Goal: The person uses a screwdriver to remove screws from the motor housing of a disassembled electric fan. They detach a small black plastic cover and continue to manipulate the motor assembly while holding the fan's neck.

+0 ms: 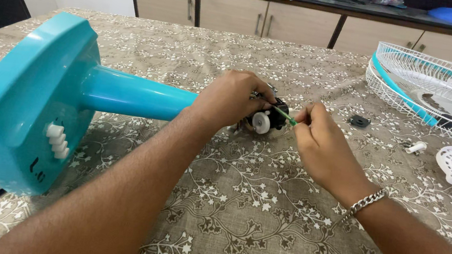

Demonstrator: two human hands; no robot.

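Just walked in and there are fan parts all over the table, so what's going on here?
A person has a teal pedestal fan stand lying on its side on the table. Their left hand steadies the small motor assembly at the end of the pole, while the right hand pokes a thin green tool into it. White wire fan guards and a small black part lie off to the right.

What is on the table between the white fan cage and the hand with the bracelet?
In the head view, a small black part and a little white piece lie on the tablecloth between them.

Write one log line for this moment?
left hand: holds motor | right hand: green tool at motor | fan stand: lying on table
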